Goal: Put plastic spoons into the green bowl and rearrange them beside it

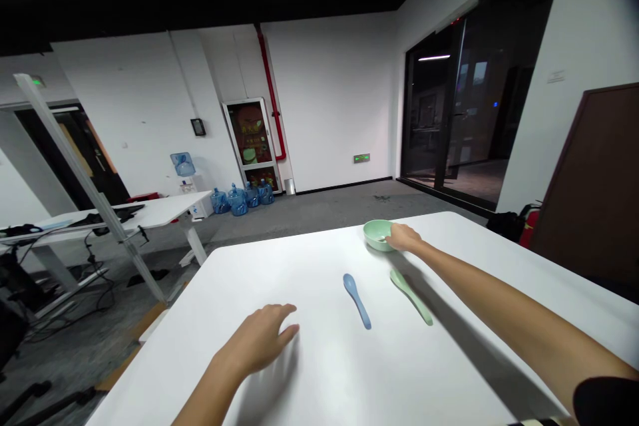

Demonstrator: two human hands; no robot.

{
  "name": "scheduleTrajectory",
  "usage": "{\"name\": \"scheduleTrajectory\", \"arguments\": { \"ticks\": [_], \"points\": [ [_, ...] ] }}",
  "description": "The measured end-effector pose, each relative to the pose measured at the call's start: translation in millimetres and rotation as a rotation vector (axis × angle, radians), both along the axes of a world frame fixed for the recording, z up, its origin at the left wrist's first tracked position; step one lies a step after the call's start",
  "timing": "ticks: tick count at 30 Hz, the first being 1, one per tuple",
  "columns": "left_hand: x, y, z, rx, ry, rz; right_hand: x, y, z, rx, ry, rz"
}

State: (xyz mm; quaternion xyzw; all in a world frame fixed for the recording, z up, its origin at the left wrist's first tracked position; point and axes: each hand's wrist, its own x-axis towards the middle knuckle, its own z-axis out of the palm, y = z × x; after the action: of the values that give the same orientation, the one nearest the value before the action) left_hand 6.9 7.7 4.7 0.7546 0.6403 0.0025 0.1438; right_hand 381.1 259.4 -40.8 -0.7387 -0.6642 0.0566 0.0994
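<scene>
A light green bowl (375, 229) stands upright near the far edge of the white table (309, 266). My right hand (404, 238) reaches out to its right side, fingers closed over the rim. A small pale shape shows inside the bowl by my fingertips, too small to make out. My left hand (267, 336) hovers over the table at the left, fingers apart, holding nothing. Between the hands lie a blue spoon (357, 301) and, to its right, a green spoon (411, 297). Both spoons point their handles towards me.
Another white table (170, 210) with cables and dark items stands at the left, beside a metal post (84, 173). Several blue water jugs (238, 200) sit on the floor by the wall. A brown panel (594, 186) stands to the right of my table.
</scene>
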Motion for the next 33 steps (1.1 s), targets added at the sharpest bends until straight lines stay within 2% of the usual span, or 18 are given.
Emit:
{"name": "scheduleTrajectory", "arguments": {
  "ticks": [3, 6, 14, 21, 26, 33],
  "points": [
    [-1.6, 0.5, -1.5, 0.015, -0.014, -0.014, 0.8, -9.8, 5.4, -0.009, -0.024, -0.014],
    [-3.4, 0.0, -2.7, 0.029, -0.016, -0.024, 4.6, -26.1, 10.1, -0.002, -0.027, 0.036],
    [-5.5, -6.6, -3.0, 0.054, -0.019, -0.06, 20.4, -90.2, 18.4, 0.004, 0.028, 0.17],
    [-7.4, -9.5, -4.2, 0.071, -0.001, -0.084, 28.8, -140.6, 20.0, -0.105, 0.157, 0.205],
    [-8.6, -11.8, -4.0, 0.08, -0.031, -0.085, 29.4, -156.6, 8.0, -0.214, 0.203, 0.179],
    [-9.3, -12.4, -5.5, 0.079, -0.027, -0.072, 31.4, -162.2, -2.4, -0.26, 0.135, 0.162]
  ]
}}
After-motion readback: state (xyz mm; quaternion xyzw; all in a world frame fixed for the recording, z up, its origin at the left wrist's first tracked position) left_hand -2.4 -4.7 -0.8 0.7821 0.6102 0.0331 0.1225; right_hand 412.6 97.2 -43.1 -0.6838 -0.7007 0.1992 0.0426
